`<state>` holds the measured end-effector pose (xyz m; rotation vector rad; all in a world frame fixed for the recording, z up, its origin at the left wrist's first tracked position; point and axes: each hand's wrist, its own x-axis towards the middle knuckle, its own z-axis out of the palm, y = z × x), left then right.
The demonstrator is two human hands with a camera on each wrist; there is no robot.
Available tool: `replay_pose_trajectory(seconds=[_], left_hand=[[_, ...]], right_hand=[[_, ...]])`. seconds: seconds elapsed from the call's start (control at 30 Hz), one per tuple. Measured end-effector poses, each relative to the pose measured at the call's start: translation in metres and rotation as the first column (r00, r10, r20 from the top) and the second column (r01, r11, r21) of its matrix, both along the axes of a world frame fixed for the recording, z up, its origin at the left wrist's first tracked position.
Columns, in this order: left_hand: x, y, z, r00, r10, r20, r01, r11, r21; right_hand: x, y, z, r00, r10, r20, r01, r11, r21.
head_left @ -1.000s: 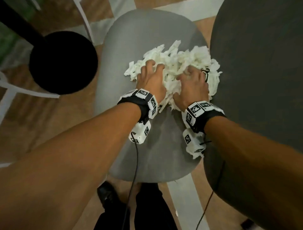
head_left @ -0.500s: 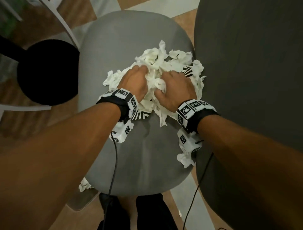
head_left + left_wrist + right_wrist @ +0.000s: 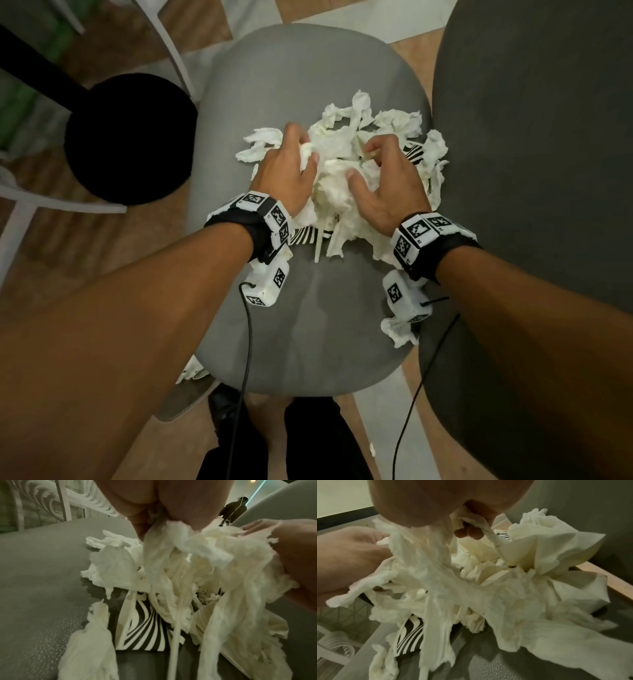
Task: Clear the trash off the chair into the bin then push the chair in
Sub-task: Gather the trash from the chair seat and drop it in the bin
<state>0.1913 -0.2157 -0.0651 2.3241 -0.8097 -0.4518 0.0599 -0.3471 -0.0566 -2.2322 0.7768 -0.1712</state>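
A heap of crumpled white tissue (image 3: 337,161) (image 3: 197,566) (image 3: 471,588) lies on the grey chair seat (image 3: 301,78), with a black-and-white striped sheet (image 3: 303,235) (image 3: 145,626) (image 3: 409,632) under it. My left hand (image 3: 291,164) grips tissue on the heap's left side, fingers curled round a wad (image 3: 173,531). My right hand (image 3: 383,171) grips the right side, fingers hooked through strands (image 3: 481,524). One loose tissue (image 3: 399,330) sits at the seat's right edge near me. Another scrap (image 3: 193,371) lies below the seat's left front edge. The round black bin (image 3: 132,140) stands on the floor left of the chair.
A dark grey rounded surface (image 3: 548,171) fills the right side, close against the chair. White metal frame bars (image 3: 61,202) cross near the bin on the wooden floor (image 3: 68,260). My shoes and dark trousers (image 3: 274,438) stand at the chair's front.
Both hands have drawn the tissue heap together and curled tighter into it, lifting strands. A tissue and a scrap have dropped to the seat's front corners.
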Motion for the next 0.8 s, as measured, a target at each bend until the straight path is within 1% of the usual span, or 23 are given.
replay_pose_trajectory(seconds=[0.07,0.13,0.23,0.33,0.4,0.47,0.5,0.57,0.63,0.67,0.73,0.8], left_hand=[[-0.004,0.002,0.004,1.0,-0.012,0.017,0.013,1.0,-0.026],[-0.01,0.004,0.006,1.0,-0.004,0.011,0.004,1.0,-0.017],[-0.017,0.008,0.005,1.0,0.012,-0.002,-0.012,1.0,0.02],[-0.022,0.012,0.008,0.997,0.029,-0.067,-0.029,1.0,-0.001],[-0.027,0.013,0.013,0.99,0.049,-0.132,-0.058,0.996,-0.062],[-0.033,0.013,0.019,0.979,0.068,-0.19,-0.088,0.991,-0.101],[-0.034,0.014,0.022,0.978,0.073,-0.194,-0.097,0.989,-0.116],[-0.033,0.017,0.027,0.983,0.089,-0.159,-0.114,0.981,-0.155],[-0.029,0.022,0.027,0.981,0.129,-0.147,-0.157,0.966,-0.206],[-0.026,0.025,0.026,0.974,0.158,-0.16,-0.19,0.959,-0.209],[-0.023,0.033,0.024,0.95,0.247,-0.19,-0.277,0.949,-0.153],[-0.023,0.043,0.021,0.91,0.334,-0.246,-0.373,0.918,-0.132]], right_hand=[[0.0,0.0,-0.002,0.999,0.036,0.02,-0.035,0.998,-0.049],[0.0,0.002,-0.002,0.998,0.063,-0.01,-0.064,0.993,-0.096],[-0.001,0.002,0.001,0.995,0.075,-0.064,-0.082,0.989,-0.123],[-0.003,0.01,0.005,0.982,0.078,-0.17,-0.098,0.989,-0.113],[-0.003,0.02,0.005,0.979,0.101,-0.179,-0.123,0.986,-0.114],[0.001,0.03,0.01,0.986,0.12,-0.119,-0.131,0.987,-0.096],[0.003,0.034,0.014,0.989,0.124,-0.079,-0.13,0.988,-0.083],[0.008,0.041,0.023,0.989,0.146,-0.035,-0.147,0.988,-0.044],[0.01,0.048,0.029,0.985,0.166,-0.055,-0.165,0.986,0.027],[0.011,0.05,0.032,0.986,0.155,-0.068,-0.151,0.987,0.062],[0.014,0.05,0.034,0.991,0.105,-0.08,-0.095,0.989,0.116],[0.015,0.049,0.036,0.988,0.115,-0.102,-0.101,0.987,0.127]])
